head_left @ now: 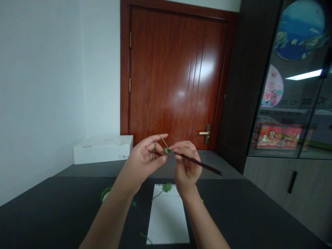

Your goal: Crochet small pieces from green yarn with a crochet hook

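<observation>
The right hand (185,162) pinches a dark crochet hook (201,164) in a pencil-like grip, its tip in a small green crocheted piece (167,150), while the left hand's (144,155) part-spread fingers seem to tension green yarn (163,139), high above a white notepad (167,221) on the dark bench (52,211).

Nothing could be read clearly in this picture. On the white box (102,150) there was one small label (122,156), but its print was too small to read. Behind the glass of the cabinet door (285,103) there was a line of dark characters (293,102), but they were too blurred to read. The red picture (278,136) also had small marks, and I could not read them.
</observation>
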Tool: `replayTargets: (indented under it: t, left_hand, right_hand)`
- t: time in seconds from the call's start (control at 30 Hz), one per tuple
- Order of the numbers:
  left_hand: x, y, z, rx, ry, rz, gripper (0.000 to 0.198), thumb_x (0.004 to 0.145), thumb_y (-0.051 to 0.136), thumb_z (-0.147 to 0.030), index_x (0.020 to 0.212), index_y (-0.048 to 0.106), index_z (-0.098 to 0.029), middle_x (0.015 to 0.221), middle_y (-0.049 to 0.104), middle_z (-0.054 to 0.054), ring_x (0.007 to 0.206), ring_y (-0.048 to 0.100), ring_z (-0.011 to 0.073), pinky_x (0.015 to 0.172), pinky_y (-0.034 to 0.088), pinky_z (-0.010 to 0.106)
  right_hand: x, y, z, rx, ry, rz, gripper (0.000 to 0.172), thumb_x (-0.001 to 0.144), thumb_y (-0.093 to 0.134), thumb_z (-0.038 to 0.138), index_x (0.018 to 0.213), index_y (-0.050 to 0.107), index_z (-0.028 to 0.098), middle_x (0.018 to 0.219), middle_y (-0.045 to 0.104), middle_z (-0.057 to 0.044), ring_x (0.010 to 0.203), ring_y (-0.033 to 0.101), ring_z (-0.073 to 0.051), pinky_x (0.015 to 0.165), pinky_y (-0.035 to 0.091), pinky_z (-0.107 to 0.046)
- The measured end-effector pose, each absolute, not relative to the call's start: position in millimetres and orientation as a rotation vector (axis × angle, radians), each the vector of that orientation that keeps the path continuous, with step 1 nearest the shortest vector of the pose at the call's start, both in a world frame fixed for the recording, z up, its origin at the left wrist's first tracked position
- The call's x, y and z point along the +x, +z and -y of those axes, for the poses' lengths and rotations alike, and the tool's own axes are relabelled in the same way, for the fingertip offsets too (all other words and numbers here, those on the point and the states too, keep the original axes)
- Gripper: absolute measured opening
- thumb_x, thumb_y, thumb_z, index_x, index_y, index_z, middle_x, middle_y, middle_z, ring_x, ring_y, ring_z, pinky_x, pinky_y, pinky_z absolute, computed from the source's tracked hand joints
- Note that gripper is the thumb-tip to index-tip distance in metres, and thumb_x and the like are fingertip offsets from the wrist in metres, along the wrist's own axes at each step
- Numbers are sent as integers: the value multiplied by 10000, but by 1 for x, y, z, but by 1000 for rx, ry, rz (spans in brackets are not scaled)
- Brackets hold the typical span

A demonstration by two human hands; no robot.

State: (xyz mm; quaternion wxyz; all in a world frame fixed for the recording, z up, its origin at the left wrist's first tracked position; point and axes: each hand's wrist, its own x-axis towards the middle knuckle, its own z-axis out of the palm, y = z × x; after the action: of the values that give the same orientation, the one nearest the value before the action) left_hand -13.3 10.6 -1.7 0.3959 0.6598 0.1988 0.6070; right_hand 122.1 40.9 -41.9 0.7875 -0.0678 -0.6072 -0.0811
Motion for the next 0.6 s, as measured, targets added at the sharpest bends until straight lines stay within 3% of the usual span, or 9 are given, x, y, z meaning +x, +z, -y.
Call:
replayTargets:
  t: [0.13, 0.6]
  left_hand:
    - [-13, -2, -9, 1632, 1616, -529, 506, 715, 842, -155, 1198, 692, -153, 1013, 708, 84, 951, 654, 199, 820, 525, 303]
    - [-7, -2, -6, 1270, 1504, -433, 571, 671, 857, -89, 1206, 660, -110, 798, 741, 44, 715, 672, 134, 677, 506, 239]
  right_hand:
    - [124, -42, -42, -162, -251, 1355, 115, 973, 573, 227, 1017, 654, 295, 904, 697, -32, 851, 663, -217, 819, 500, -442]
    - [117, -44, -39, -180, -253, 1289, 148, 977, 557, 211, 1031, 655, 309, 888, 693, -23, 851, 654, -220, 821, 489, -442]
